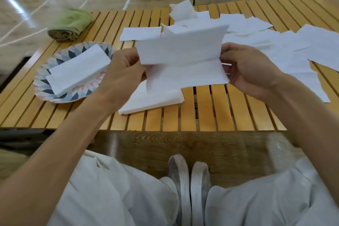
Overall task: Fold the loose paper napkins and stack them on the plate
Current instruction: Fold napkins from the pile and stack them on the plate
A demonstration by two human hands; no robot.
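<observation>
Both forearms reach in from below; the left hand (124, 71) and right hand (245, 71) each pinch one end of a white napkin (183, 57), held above the slatted table (211, 112); its long axis and crease run left to right; folded napkins (77, 69) lie diagonally on the patterned plate (55, 97) at left; loose napkins (302, 46) cover the right side; bare slats show along the near edge.

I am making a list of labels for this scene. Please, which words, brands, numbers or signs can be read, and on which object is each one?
None can be read.
Held napkin: blank white.
Plate: only a coloured petal pattern.
Green cloth: no label visible.
</observation>
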